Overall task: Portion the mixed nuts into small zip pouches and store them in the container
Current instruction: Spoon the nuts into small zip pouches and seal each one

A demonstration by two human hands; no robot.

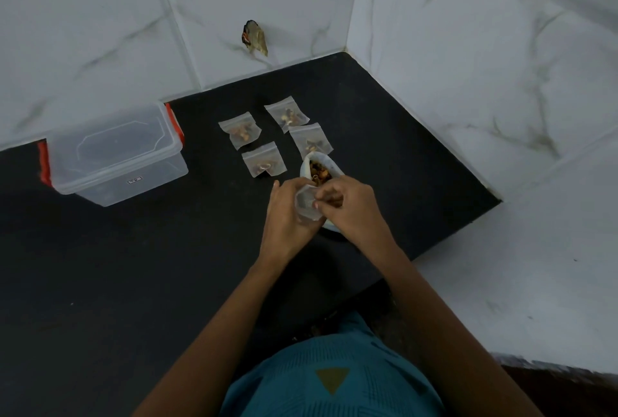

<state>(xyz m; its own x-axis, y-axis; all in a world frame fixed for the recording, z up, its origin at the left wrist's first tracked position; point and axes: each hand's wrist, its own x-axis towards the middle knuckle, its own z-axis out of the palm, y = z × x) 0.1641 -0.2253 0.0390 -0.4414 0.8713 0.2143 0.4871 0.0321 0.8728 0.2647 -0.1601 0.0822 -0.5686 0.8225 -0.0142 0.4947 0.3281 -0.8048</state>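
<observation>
On the black counter (133, 266), mid frame, my left hand (284, 216) and right hand (351, 209) pinch a pouch (306, 204) open for nuts (321, 171).

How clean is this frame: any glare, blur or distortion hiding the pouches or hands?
Head view: dim, even light, no glare; the wide-angle lens skews the wall tiles' lines; filled pouches slightly soft yet readable; left hand and right hand partly cover the held pouch.
</observation>
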